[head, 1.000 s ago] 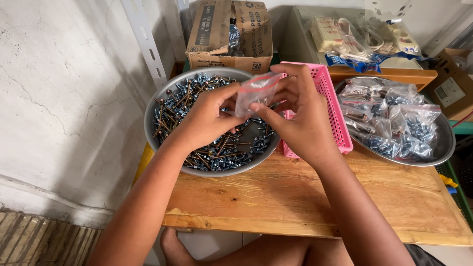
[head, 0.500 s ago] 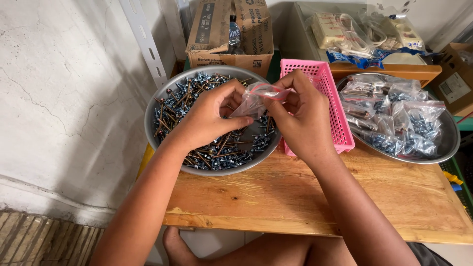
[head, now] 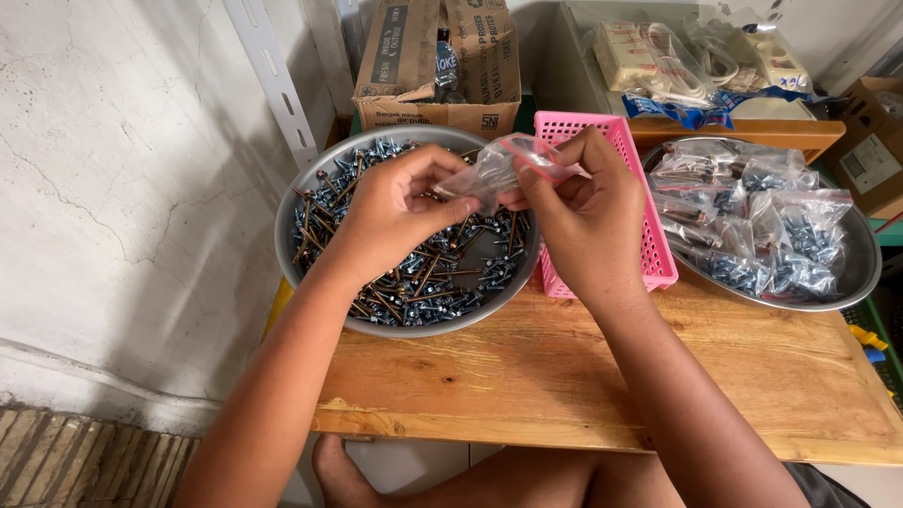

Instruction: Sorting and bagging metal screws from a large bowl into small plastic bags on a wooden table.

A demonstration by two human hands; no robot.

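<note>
Small clear plastic zip bag (head: 494,169) pinched between both hands, held above the round metal bowl of loose screws (head: 324,282). Left hand (head: 395,212) closed on its left edge, right hand (head: 578,212) gripping the red-striped top. Beside the bowl on the wooden table (head: 658,376): pink plastic basket (head: 649,254), metal tray of filled bags (head: 851,273).

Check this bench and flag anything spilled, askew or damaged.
Nothing stands out. The screws stay inside the metal bowl, the filled bags sit in the right tray, and both hands hold a small clear bag.
</note>
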